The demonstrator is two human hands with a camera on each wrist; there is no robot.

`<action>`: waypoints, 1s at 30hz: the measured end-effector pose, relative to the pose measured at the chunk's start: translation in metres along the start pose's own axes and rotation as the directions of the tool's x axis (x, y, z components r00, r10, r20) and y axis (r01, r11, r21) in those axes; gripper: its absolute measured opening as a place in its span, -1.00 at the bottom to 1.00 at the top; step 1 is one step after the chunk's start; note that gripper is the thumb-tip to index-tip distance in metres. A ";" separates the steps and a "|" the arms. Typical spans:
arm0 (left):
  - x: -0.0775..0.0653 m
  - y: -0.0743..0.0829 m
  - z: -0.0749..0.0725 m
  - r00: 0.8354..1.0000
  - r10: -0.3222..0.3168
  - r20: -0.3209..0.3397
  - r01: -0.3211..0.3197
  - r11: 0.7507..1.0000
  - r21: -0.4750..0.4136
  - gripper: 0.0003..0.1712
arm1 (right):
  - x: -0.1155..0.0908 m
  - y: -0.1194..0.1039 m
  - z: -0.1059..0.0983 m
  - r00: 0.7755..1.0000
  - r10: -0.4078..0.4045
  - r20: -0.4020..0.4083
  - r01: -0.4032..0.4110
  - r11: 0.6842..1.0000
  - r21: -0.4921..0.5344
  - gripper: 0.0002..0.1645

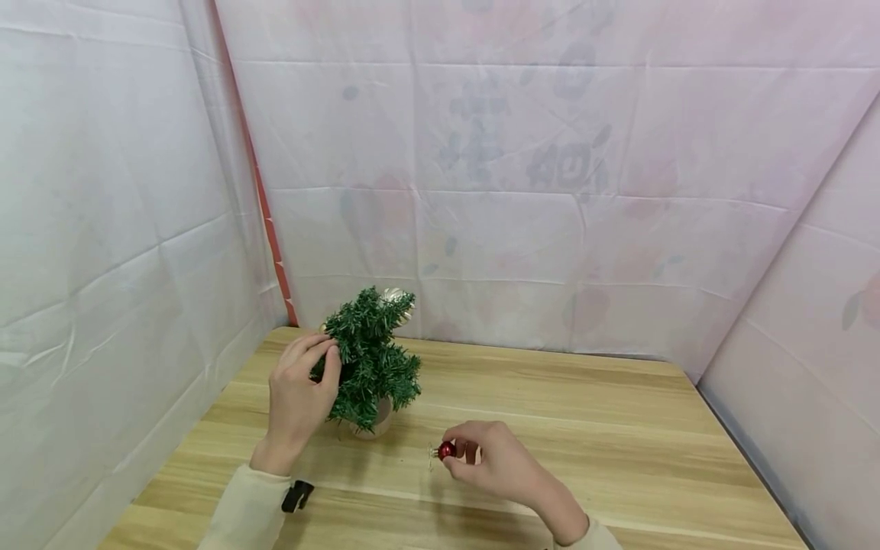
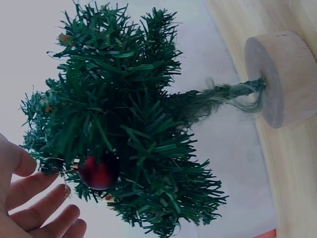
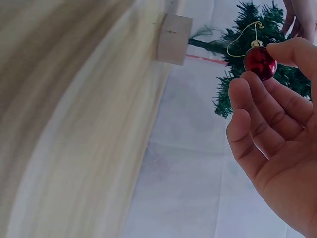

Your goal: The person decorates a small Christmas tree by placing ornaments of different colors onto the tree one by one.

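Note:
A small artificial Christmas tree (image 1: 367, 351) with green bristly branches stands on a round wooden base (image 2: 287, 79). My left hand (image 1: 302, 382) is at the tree's left side, fingertips right at the branches. Its fingers look loosely extended in the left wrist view, beside a dark red ball ornament (image 2: 99, 172) hanging there with a gold cap and string. To the right of the tree, my right hand (image 1: 491, 462) pinches a shiny red ball ornament (image 3: 260, 63) between thumb and fingers. A gold string loop (image 3: 235, 44) trails from its cap, pointing toward the tree.
A pale shiny ornament (image 1: 395, 296) hangs near the treetop on the far side. The wood-grain table (image 1: 584, 412) is bounded by white cloth walls (image 1: 495, 229) behind and at both sides. A black strap end (image 1: 297, 496) shows by the left sleeve.

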State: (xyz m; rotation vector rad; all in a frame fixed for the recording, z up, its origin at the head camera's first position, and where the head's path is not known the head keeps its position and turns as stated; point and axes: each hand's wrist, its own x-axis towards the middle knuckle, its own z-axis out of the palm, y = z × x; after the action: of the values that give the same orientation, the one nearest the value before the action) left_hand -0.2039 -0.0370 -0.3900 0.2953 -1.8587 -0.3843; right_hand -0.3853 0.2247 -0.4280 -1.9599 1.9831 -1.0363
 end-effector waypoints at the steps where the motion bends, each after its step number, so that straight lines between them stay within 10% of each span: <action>1: 0.000 0.001 0.000 1.000 0.004 -0.004 -0.004 1.000 -0.001 -0.84 | 0.001 -0.001 -0.001 1.000 0.004 -0.004 -0.004 1.000 0.001 -0.88; 30: 0.000 0.039 0.010 0.984 0.162 0.071 -0.161 0.987 -0.012 -0.88 | 0.033 -0.020 -0.031 0.994 -0.048 -0.095 0.044 0.998 -0.042 -0.81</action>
State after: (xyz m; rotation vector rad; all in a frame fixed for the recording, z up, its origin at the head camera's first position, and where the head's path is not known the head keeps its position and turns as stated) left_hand -0.2139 -0.0006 -0.3770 0.1262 -1.9361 -0.2929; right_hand -0.3908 0.2070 -0.3818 -2.0220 2.0315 -1.1305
